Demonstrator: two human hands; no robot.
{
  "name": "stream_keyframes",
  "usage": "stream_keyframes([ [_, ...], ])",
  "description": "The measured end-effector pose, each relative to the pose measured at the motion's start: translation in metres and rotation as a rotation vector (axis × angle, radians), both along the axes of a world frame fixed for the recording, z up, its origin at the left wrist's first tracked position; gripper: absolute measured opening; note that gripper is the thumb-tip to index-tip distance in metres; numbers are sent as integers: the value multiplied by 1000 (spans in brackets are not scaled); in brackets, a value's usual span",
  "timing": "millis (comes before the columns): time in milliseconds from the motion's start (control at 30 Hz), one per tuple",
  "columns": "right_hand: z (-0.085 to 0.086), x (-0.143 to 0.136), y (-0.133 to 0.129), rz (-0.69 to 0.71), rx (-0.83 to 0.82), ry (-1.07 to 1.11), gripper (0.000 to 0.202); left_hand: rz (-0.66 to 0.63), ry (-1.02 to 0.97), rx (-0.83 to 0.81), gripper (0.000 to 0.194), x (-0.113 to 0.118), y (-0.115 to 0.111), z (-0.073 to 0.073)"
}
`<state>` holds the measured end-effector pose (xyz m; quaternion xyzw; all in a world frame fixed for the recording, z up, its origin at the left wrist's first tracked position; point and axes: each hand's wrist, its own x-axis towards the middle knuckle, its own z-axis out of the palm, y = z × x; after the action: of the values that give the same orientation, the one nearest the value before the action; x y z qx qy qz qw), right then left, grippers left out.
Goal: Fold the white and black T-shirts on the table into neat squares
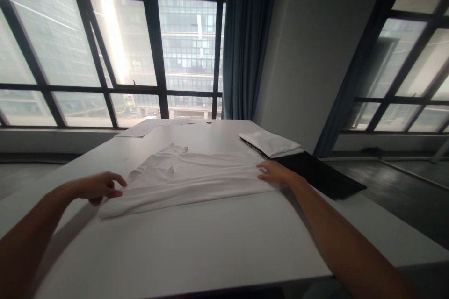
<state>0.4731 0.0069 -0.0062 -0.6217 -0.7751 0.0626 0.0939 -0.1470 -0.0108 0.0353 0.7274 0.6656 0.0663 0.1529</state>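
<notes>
Tabletop (189, 247), white and smooth, fills the foreground, its near edge running across the bottom of the scene and its sides narrowing toward the windows. From the near side, two bare forearms reach over it. A white shirt (206, 184) lies spread crosswise between the hands, lightly creased, its long near edge roughly parallel to the table's front. The left hand (100, 187) is at the shirt's left end, thumb and forefinger parted beside the fabric, gripping nothing. The right hand (275, 171) has its fingertips on the shirt's right end; whether they pinch the cloth I cannot tell.

To the right, a black mat (322, 175) overhangs the table's side. A folded white cloth (270, 144) rests partly on it, with a slim yellow-marked object (255, 149) along its left edge. Farther back at left lie white paper sheets (136, 129); any writing on them is too small to read from here. A small dark disc (209, 123) sits near the table's far end.

Beyond are a grey floor (403, 175), a blue curtain (243, 42), a pale wall (308, 51) and dark-framed windows (151, 42), through which a glass-fronted building (185, 56) appears.
</notes>
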Motion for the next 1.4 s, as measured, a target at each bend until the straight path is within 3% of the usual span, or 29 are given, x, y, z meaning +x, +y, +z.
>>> stream_keyframes([
  [67,3,-11,-3,35,65,44,42,-21,49,100,63,19,4,0],
  [133,3,-29,-5,102,121,114,37,-84,54,301,67,48,6,-8],
  [200,-2,-48,-6,181,144,151,40,-279,10,376,68,79,7,-25],
  [300,-12,-66,-6,215,61,84,55,-437,84,309,71,108,8,-55],
  [400,-15,-64,-9,157,-77,29,71,-433,179,168,73,108,5,-71],
  [467,-9,-57,-12,159,-132,17,81,-449,203,101,74,102,0,-68],
  [533,0,-51,-14,183,-177,3,87,-514,187,57,79,97,-5,-55],
  [633,11,-46,-8,157,-203,16,69,-542,134,38,69,99,2,-30],
  [700,11,-42,4,99,-89,20,54,-452,161,128,62,105,23,-21],
  [800,4,-28,30,-6,133,-7,40,-298,292,292,55,112,73,-20],
  [933,-5,-8,61,-43,134,-45,32,-196,364,267,46,117,141,-27],
  [1033,-7,-4,78,-13,115,-67,31,-194,371,248,56,123,175,-30],
  [1167,-8,-14,96,-6,82,-115,37,-218,382,222,67,132,202,-31],
  [1300,-3,-27,105,-67,66,-215,35,-229,413,248,41,137,212,-21],
  [1400,8,-33,98,-109,134,-285,21,-204,429,361,26,137,202,3],
])
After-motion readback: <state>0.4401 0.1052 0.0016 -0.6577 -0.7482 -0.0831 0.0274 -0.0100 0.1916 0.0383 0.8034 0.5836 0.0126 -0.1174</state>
